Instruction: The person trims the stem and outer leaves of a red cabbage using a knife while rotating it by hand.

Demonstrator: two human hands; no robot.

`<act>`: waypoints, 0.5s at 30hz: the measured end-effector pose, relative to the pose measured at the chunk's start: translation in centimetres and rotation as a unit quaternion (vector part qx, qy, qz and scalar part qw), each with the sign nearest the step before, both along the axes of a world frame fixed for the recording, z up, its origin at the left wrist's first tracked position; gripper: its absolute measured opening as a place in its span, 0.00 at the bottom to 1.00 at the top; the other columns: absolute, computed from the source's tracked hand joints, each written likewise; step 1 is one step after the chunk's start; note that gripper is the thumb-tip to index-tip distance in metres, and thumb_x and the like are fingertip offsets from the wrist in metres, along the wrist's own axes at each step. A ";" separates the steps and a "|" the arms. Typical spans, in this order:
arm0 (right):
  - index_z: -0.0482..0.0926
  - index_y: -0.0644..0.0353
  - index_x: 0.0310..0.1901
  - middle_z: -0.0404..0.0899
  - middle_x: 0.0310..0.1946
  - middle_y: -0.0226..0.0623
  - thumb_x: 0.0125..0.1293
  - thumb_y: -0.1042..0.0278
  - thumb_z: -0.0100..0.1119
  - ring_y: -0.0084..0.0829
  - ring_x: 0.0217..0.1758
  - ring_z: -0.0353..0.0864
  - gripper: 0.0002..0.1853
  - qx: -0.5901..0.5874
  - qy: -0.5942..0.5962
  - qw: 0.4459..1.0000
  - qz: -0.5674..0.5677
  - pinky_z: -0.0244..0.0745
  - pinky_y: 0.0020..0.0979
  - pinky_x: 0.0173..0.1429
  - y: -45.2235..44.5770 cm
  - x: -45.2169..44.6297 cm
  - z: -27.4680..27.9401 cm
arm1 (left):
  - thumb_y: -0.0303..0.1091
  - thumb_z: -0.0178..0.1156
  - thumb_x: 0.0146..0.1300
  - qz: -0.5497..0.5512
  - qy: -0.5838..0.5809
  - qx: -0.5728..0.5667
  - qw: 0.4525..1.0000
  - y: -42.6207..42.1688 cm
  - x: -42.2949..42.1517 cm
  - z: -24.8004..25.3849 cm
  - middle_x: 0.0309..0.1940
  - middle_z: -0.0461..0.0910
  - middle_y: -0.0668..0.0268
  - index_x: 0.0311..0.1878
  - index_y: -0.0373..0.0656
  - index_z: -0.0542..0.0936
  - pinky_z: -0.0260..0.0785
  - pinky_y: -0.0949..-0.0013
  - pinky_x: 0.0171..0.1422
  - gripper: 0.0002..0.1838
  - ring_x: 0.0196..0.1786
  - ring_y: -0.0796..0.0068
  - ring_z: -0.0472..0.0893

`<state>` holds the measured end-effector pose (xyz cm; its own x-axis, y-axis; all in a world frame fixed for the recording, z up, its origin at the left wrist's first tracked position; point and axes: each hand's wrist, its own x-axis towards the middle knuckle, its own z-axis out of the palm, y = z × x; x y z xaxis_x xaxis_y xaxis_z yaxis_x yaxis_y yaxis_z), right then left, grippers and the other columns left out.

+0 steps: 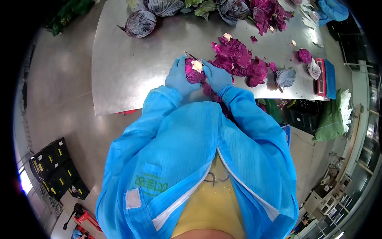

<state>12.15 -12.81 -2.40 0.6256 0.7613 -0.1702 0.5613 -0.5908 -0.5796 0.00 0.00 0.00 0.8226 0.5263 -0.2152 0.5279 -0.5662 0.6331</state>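
In blue gloves, both hands meet over the near edge of a metal table. My left hand (pixel 176 77) is wrapped round the left side of a small red cabbage (pixel 192 75), whose pale cut stem end faces up. My right hand (pixel 217 75) closes on a knife (pixel 191 56); its thin dark blade lies across the top of the cabbage, while the handle is hidden in the glove. Right beside that hand lies a heap of loose purple cabbage leaves (pixel 234 57).
Whole cabbages (pixel 141 24) and outer leaves line the table's (pixel 119 67) far side. To the right lie a grey-purple leaf (pixel 285 77), a trimmed cabbage (pixel 305 55), a netted one (pixel 313 69) and a red-and-blue box (pixel 325 78). Black crates (pixel 59 167) stand on the floor at left.
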 end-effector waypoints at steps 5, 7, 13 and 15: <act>0.72 0.43 0.58 0.80 0.42 0.47 0.70 0.43 0.36 0.50 0.45 0.78 0.23 0.028 0.029 0.999 -0.030 0.72 0.43 0.50 -1.2 -0.5 -0.9 | 0.50 0.72 0.31 0.016 -0.016 0.003 1.000 -1.2 -0.1 -1.4 0.63 0.61 0.46 0.68 0.36 0.54 0.63 0.61 0.66 0.59 0.63 0.50 0.67; 0.73 0.44 0.57 0.80 0.42 0.47 0.69 0.43 0.36 0.50 0.45 0.78 0.24 0.047 0.021 0.998 -0.036 0.72 0.44 0.50 -0.2 -0.1 -1.6 | 0.50 0.72 0.31 0.020 -0.018 0.008 1.000 -0.3 0.3 -1.2 0.63 0.61 0.45 0.68 0.36 0.54 0.63 0.61 0.66 0.59 0.63 0.50 0.67; 0.76 0.48 0.52 0.79 0.44 0.47 0.68 0.41 0.38 0.52 0.47 0.77 0.25 0.019 0.041 0.992 -0.120 0.72 0.45 0.50 -0.8 5.1 -1.9 | 0.50 0.72 0.34 0.003 -0.085 0.063 0.994 -1.9 -1.2 -2.0 0.62 0.61 0.45 0.68 0.37 0.55 0.62 0.59 0.67 0.57 0.65 0.48 0.65; 0.76 0.49 0.52 0.79 0.44 0.47 0.69 0.42 0.38 0.52 0.47 0.77 0.24 0.012 0.016 0.996 -0.085 0.72 0.46 0.50 -1.2 3.7 -1.3 | 0.50 0.72 0.35 0.012 -0.101 0.052 0.993 -1.6 -0.9 -2.4 0.63 0.60 0.46 0.68 0.38 0.53 0.62 0.59 0.67 0.58 0.64 0.49 0.65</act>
